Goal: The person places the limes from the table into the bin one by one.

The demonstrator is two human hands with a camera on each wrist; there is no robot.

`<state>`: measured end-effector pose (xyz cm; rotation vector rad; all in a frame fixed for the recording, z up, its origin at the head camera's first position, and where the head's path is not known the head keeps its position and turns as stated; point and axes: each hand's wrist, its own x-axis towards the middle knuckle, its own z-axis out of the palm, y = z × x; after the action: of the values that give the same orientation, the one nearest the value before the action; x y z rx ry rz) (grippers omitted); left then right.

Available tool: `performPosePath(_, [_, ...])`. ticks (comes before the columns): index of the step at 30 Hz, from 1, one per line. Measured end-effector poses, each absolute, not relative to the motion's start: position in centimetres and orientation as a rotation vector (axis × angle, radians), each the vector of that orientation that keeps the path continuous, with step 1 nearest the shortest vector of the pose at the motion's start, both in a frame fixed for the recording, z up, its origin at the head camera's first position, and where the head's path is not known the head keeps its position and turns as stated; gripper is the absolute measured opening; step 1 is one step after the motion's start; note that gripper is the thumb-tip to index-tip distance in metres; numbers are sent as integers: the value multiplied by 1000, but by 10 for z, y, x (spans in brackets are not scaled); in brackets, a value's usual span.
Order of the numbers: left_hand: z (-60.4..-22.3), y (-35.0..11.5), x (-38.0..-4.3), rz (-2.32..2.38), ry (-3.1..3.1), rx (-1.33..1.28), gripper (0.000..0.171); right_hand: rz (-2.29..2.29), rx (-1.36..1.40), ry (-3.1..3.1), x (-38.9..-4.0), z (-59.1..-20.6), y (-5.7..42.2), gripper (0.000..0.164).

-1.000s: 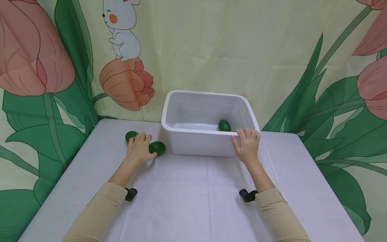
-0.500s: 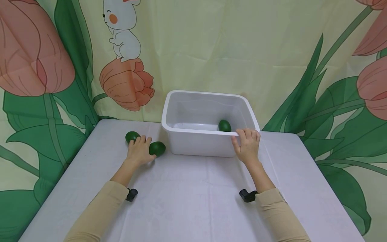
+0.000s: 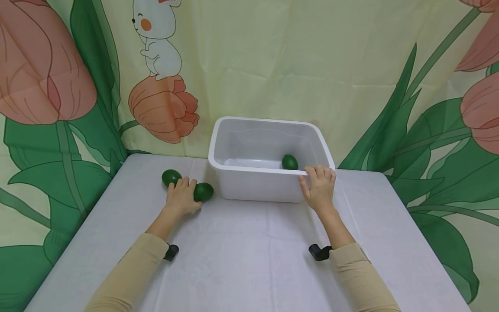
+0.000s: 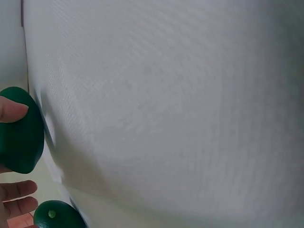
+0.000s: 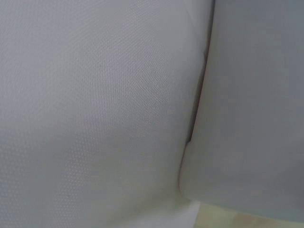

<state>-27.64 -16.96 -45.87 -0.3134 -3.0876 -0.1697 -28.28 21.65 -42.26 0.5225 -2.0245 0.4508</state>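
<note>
Two dark green limes lie on the white-covered table, left of a white plastic bin (image 3: 257, 185). My left hand (image 3: 181, 199) pinches the nearer lime (image 3: 204, 192) between thumb and index finger; in the left wrist view, the thumb lies across this lime (image 4: 21, 142). The farther lime (image 3: 170, 177) sits just beyond the other fingers, its pale stem spot facing the left wrist camera. A third lime (image 3: 290, 162) rests inside the bin, toward its right end. With fingers over the front rim and thumb outside, my right hand (image 3: 320, 188) grips the bin near its right corner.
A white cloth covers the table (image 3: 249, 260), its back edge against a hanging curtain (image 3: 331, 65) printed with tulips and a rabbit. The bin stands at that back edge. Black wrist mounts show below both sleeves.
My left hand has drawn slightly back and to the right, uncovering more of the farther lime. The nearer lime has shifted slightly right. My right hand and the bin stay still.
</note>
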Motion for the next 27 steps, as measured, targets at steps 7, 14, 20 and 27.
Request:
performPosePath(7, [-463,-168,-278,-167,-3100,-299,77,451,524,-2013,-283,-423,216,48])
performPosePath(14, [-466,-168,-278,-176,-3085,-283,75,456,525,-2014,-284,-423,216,48])
performPosePath(20, [-468,-168,-280,-181,-3082,-281,75,453,522,-2024,-283,-423,216,48])
performPosePath(27, [-469,-168,-280,-179,-3079,-274,74,459,522,-2020,-284,-424,217,48])
